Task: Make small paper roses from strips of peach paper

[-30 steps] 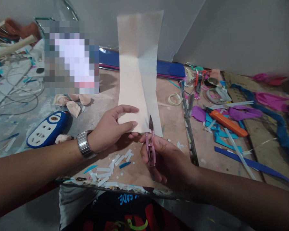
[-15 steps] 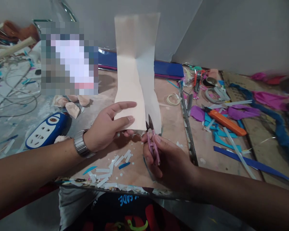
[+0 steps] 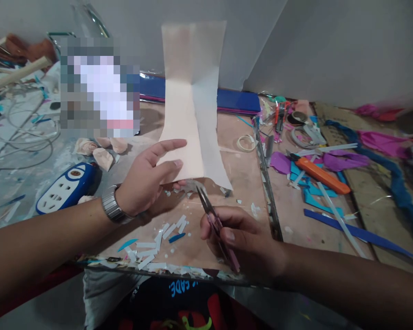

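Observation:
A long cream sheet (image 3: 179,110), creased down its middle, rises from the table toward the wall. My left hand (image 3: 151,172) pinches its lower left end, thumb and forefinger on top and other fingertips underneath. The sheet's right half lies loose, its lower corner pointing down to the right. In my right hand (image 3: 241,233) are small pink scissors (image 3: 215,223), held below the sheet with the blades pointing up and left. The blades look nearly closed and do not touch the sheet.
White paper strips (image 3: 158,240) lie near the front edge. On the left are a blue-and-white power strip (image 3: 62,188) and pale crumpled pieces (image 3: 103,158). An orange cutter (image 3: 320,174), a tape roll (image 3: 247,143) and coloured scraps lie right. A blue stack (image 3: 239,101) sits behind.
My right hand has drawn the scissors down, away from the sheet's lower edge, and tilted them left. My left hand and the sheet have shifted slightly up and left.

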`<state>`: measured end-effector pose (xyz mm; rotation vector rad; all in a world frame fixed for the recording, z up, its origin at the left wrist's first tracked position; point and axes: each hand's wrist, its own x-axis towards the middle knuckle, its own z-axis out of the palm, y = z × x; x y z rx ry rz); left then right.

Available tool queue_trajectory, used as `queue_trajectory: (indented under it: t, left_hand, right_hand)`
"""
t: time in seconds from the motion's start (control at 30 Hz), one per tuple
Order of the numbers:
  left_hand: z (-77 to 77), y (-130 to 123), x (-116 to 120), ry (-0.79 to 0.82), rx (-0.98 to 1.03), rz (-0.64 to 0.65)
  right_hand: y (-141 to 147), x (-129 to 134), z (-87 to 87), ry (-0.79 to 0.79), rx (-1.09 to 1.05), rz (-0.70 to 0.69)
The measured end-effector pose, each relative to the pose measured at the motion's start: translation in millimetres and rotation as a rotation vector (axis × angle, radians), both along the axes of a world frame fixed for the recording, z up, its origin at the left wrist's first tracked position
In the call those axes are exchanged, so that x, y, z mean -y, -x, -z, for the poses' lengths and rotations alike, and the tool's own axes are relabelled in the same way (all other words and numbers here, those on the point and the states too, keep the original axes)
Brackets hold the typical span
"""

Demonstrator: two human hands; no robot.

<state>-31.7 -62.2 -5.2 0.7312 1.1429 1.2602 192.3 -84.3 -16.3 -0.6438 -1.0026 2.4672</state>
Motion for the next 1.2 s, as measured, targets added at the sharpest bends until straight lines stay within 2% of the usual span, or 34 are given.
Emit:
queue_trajectory:
  t: [0.13,0.43,0.6,0.7,0.8,1.03,1.2]
  left_hand:
    - [4.1,-2.0,2.9,-0.038,-0.098,0.039]
    - [6.7,-1.9,4.3,-0.090,-0.208,0.081]
    - [3.1,-0.1,5.4,-0.258,-0.559,0.086]
    - [1.0,0.3,6.5,-0.316,-0.656,0.109]
    - [1.4,-0.3,9.1,-0.336,-0.637,0.143]
    - [7.2,-0.5,14.6,-0.365,-0.540,0.216]
    - [5.6,-2.5,12.2,-0.214,-0.428,0.204]
  right_hand:
    - [0.1,0.2,0.1,0.069,-0.028,0.016]
    - [2.4,0.5,5.0,0.116,0.054,0.159]
    - [2.3,1.5,6.7,0.079,0.089,0.158]
    - [4.5,0.9,5.7,0.022,0.119,0.215]
    - [7.2,-0.7,3.7,-0.022,0.150,0.252]
    - [8.4,-2.6,1.1,-0.001,0.158,0.309]
    - [6.4,-2.9,-0.4,0.031,0.182,0.328]
